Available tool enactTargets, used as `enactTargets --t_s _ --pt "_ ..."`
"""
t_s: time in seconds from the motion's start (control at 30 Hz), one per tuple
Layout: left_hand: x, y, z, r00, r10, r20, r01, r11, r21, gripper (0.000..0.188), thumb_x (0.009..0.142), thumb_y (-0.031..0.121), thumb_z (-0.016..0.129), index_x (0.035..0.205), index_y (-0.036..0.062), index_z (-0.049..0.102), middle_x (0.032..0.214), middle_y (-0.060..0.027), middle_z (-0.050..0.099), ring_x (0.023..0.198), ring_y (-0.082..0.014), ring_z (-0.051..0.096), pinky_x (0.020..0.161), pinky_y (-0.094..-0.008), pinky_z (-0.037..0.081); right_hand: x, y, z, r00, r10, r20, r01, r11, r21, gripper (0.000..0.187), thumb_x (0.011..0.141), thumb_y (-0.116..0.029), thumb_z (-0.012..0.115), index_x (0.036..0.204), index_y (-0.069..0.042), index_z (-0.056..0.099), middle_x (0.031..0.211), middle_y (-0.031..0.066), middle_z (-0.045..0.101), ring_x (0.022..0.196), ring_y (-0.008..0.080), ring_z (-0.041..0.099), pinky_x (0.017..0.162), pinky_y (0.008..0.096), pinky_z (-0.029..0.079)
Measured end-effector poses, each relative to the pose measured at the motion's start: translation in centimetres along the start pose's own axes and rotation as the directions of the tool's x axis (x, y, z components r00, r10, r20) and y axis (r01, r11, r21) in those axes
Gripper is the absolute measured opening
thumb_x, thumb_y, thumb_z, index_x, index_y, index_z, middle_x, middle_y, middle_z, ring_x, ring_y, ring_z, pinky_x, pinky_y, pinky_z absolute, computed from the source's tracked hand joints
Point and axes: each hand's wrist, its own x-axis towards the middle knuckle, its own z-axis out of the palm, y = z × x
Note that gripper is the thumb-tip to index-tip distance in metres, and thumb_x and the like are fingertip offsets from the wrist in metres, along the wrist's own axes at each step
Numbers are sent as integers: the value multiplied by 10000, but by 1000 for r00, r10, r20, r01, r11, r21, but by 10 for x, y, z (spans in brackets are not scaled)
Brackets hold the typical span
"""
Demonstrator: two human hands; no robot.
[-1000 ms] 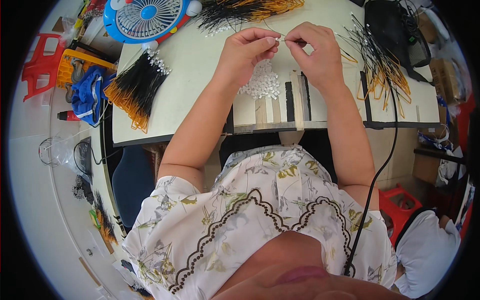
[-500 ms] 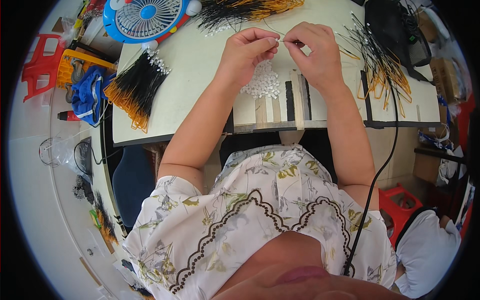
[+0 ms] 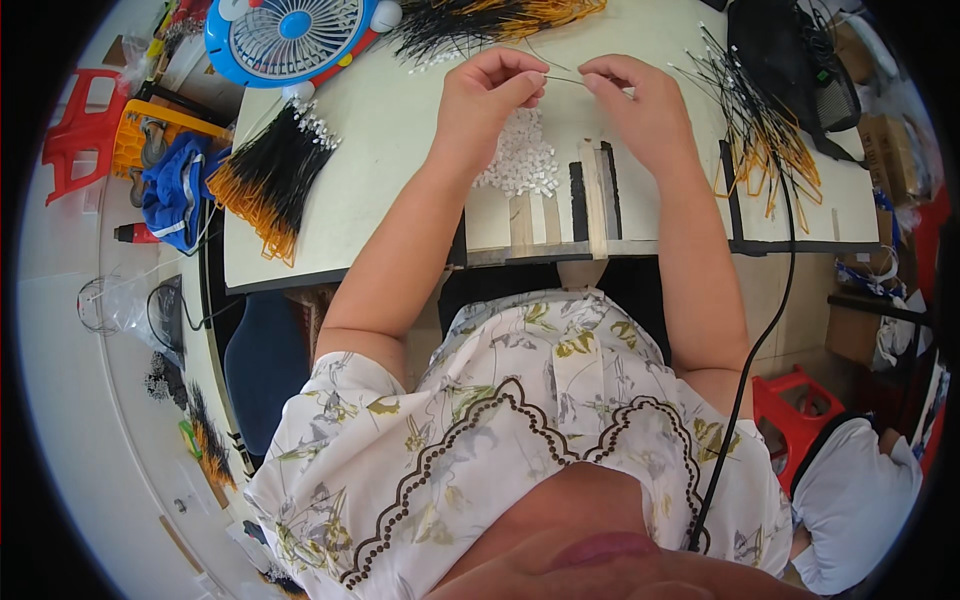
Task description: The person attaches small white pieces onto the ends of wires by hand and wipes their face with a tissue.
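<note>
A thin dark wire (image 3: 564, 80) stretches between my two hands above the far part of the table. My left hand (image 3: 483, 108) is closed in a pinch where the wire's left end meets its fingertips. Whatever small piece sits inside that pinch is hidden. My right hand (image 3: 643, 112) pinches the wire between thumb and forefinger. Below the hands, beside my left wrist, lies a heap of small white connector housings (image 3: 525, 160).
A bundle of black and orange wires (image 3: 275, 180) with white ends lies at left, under a blue fan (image 3: 295, 35). More wires lie at the far middle (image 3: 490, 22) and at right (image 3: 765, 135), near a black bag (image 3: 790, 70). Taped strips (image 3: 597, 205) mark the near edge.
My hands have drawn apart, the left slightly leftward and the right rightward, so a longer stretch of wire shows. The white piece at my left fingertips is out of sight now.
</note>
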Motion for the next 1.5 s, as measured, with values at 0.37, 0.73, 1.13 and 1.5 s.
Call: enactTargets --t_s 0.37,0.73,1.13,1.5 --pt "-4 0 3 999 -45 22 40 983 180 120 868 19 653 979 -9 689 855 -44 691 770 -88 635 706 -217 510 2 -5 -7 985 111 135 -116 993 27 268 815 -53 696 1083 -58 695 831 24 697 772 113 605 780 287 486" --pt "-5 0 5 998 -41 51 24 956 292 122 872 34 667 983 -6 702 863 -32 690 779 -76 614 705 -216 488 1 -11 2 993 -47 109 39 997 68 319 762 -35 750 1071 -42 668 931 18 668 768 111 598 932 322 458" --pt "-3 2 2 995 -87 41 87 996 6 173 940 67 625 1080 -14 687 913 -47 685 832 -105 622 773 -256 507 5 -5 -6 992 -116 50 118 993 -25 55 775 -14 709 781 3 657 704 26 637 678 120 537 655 270 446" --pt "-3 -1 1 993 -82 81 81 997 10 182 947 53 602 1089 -23 687 943 -53 689 842 -100 614 785 -247 497 3 -6 -4 986 -161 49 163 986 -38 80 746 -7 699 748 10 621 679 22 609 637 114 507 626 268 434"
